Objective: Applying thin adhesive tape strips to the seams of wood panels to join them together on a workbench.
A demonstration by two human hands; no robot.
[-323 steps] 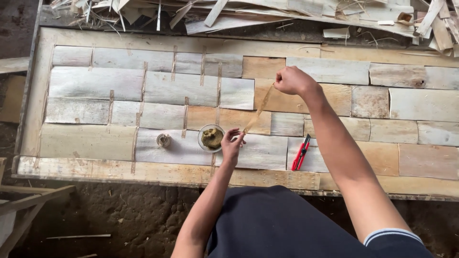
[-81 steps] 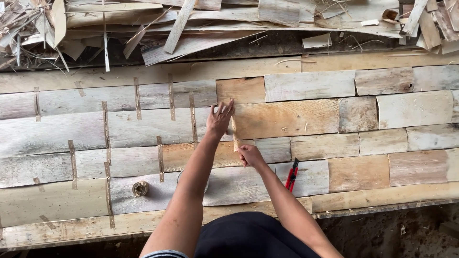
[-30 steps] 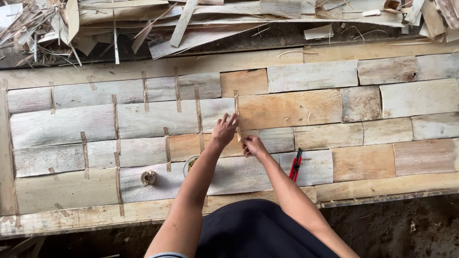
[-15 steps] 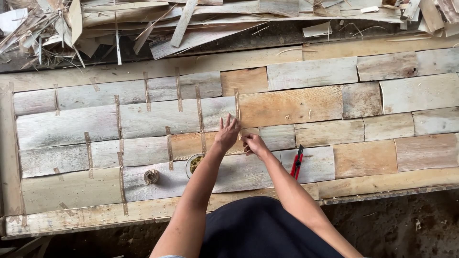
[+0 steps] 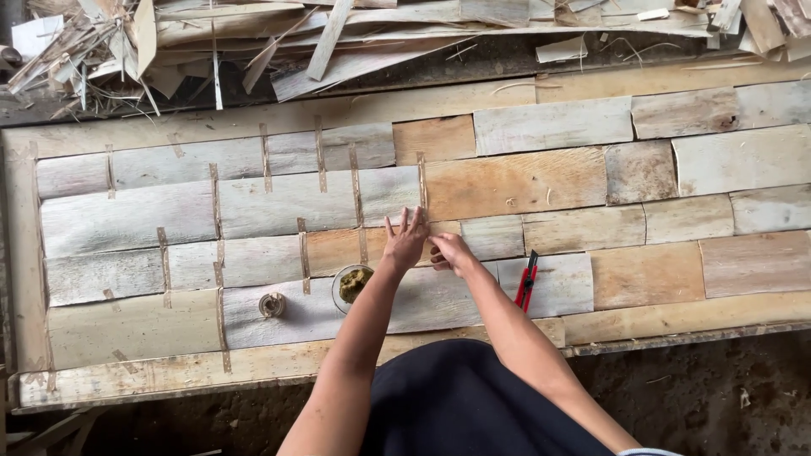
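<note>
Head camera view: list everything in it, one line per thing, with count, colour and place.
Veneer sheets: many, pale grey to tan, laid edge to edge in rows across the board.
Tape strips: many, brown, stuck upright over the seams, mostly on the left half.
Work board: one, light wood, under the sheets.
Small bowl: one, clear with greenish paste, beside the left forearm.
Tape roll: one, small, brown, left of the bowl.
Utility knife: one, red and black, right of the right forearm.
Scrap wood strips: a pile, pale, beyond the far edge.
Ground: dark earth, near side.
Left hand: fingers spread flat on a seam.
Right hand: pressing the sheet beside the left.
</note>
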